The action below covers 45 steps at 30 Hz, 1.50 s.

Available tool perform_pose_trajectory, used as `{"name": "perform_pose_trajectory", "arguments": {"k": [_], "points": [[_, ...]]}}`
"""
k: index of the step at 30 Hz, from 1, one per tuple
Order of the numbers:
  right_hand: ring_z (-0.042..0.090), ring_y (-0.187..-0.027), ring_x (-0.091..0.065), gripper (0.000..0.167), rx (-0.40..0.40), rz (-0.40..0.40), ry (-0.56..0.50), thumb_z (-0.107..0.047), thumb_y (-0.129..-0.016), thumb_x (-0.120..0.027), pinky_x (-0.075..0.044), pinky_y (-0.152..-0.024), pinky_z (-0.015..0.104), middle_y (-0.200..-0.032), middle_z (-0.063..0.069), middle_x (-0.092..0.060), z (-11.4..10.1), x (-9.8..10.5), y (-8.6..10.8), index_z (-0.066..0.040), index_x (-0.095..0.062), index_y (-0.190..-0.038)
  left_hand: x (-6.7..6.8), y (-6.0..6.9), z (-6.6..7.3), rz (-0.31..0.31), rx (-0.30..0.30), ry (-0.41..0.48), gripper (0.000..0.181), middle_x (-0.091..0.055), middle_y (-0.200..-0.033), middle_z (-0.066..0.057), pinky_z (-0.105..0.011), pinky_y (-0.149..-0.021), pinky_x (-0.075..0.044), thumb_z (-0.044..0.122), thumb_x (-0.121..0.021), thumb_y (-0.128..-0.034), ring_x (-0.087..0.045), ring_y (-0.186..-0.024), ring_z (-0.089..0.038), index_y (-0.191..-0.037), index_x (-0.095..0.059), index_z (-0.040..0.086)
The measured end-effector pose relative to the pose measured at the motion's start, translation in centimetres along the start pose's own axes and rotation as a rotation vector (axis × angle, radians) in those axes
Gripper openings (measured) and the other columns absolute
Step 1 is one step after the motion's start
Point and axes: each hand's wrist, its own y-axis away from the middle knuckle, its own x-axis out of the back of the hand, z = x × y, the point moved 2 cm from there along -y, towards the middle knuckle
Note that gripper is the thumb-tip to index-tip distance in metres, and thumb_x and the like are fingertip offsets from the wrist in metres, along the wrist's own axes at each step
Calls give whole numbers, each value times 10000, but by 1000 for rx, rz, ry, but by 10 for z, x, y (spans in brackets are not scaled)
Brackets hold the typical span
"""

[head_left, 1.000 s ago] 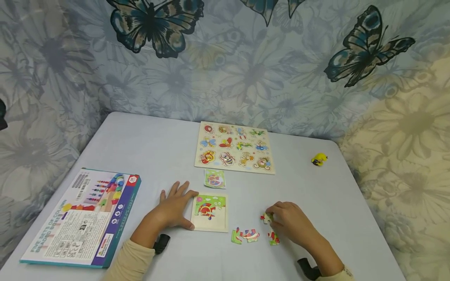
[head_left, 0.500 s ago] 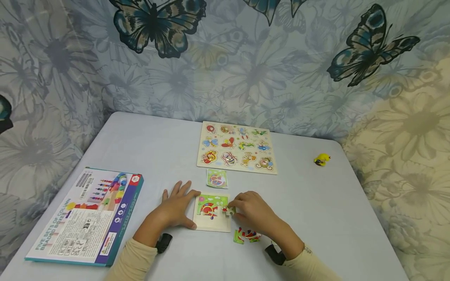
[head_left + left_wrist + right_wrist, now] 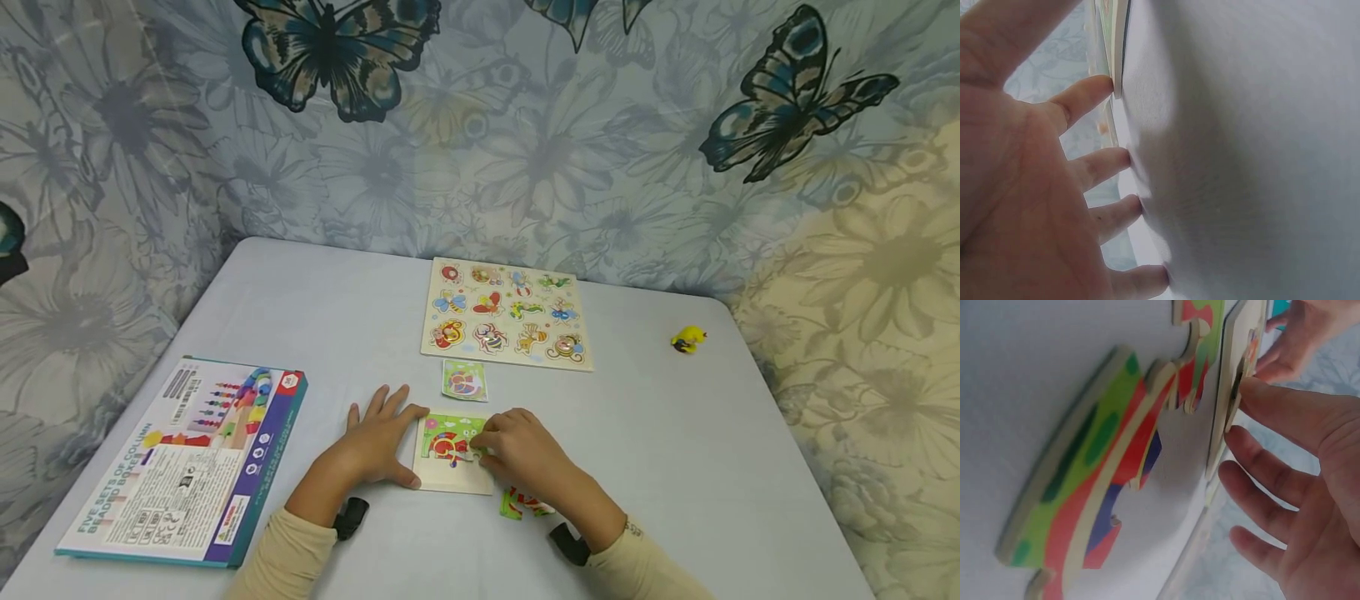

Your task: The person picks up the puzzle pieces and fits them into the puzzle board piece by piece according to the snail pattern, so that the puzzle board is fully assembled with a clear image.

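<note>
A small square wooden puzzle board [image 3: 450,477] lies in the middle of the table, its upper part filled by a green and red picture. My left hand [image 3: 373,446] is spread at its left side, thumb and index finger touching the edge; the left wrist view shows the other fingertips on the tabletop. Over the board's right side, my right hand [image 3: 528,450] pinches a puzzle piece [image 3: 1234,409] between thumb and index finger, mostly hidden by the fingers. Loose puzzle pieces [image 3: 1104,456] in green, red and purple lie just below, partly covered by the right hand in the head view.
Beyond the board lies a small picture card [image 3: 464,381], and behind it a larger insect puzzle board [image 3: 506,312]. A flat boxed set [image 3: 180,467] rests at the left. One small yellow toy [image 3: 688,339] sits at the far right of the white table [image 3: 637,400].
My right hand has picked up a piece from the right and carried it left onto the puzzle board. My left hand has stayed at the board's left edge.
</note>
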Motion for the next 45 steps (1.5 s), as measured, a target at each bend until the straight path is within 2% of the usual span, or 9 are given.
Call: {"name": "perform_pose_trajectory", "arguments": {"k": [7, 17, 27, 35, 45], "points": [[157, -941, -593, 210, -2, 20, 32, -239, -789, -806, -452, -957, 374, -952, -51, -676, -4, 1, -1, -208, -755, -990, 1, 0, 1, -1, 4, -1, 921, -215, -1593, -163, -762, -1059, -79, 343, -934, -575, -77, -1468, -433, -1375, -501, 199], [160, -971, -614, 227, -3, 7, 32, -253, -796, -799, -461, -950, 378, -969, -61, -696, -5, 0, 4, -208, -750, -1014, 1, 1, 1, -6, 5, -1, 922, -221, -1590, -165, -762, -1059, -76, 334, -935, -572, -87, -1466, -437, -1374, -503, 193], [144, -974, -617, 213, -30, -65, 25, -245, -798, -794, -458, -950, 395, -970, -56, -696, -8, 12, 34, -195, -745, -999, -1, 0, 1, 3, 12, -5, 927, -226, -1590, -159, -755, -1065, -79, 337, -937, -567, -89, -1467, -432, -1375, -507, 193], [133, -917, -610, 281, -40, -110, 22, -308, -730, -837, -465, -924, 408, -903, -85, -670, -9, 15, 60, -190, -732, -962, 0, 0, 0, 6, 2, 0, 929, -215, -1593, -159, -759, -1061, -76, 339, -935, -569, -81, -1468, -433, -1378, -500, 195], [123, -897, -593, 232, -43, -70, 23, -229, -748, -830, -470, -910, 391, -886, -89, -645, -8, 6, 66, -204, -707, -943, 2, 0, 1, -5, 8, 3, 928, -213, -1594, -157, -752, -1068, -74, 340, -933, -577, -84, -1468, -433, -1383, -498, 193]]}}
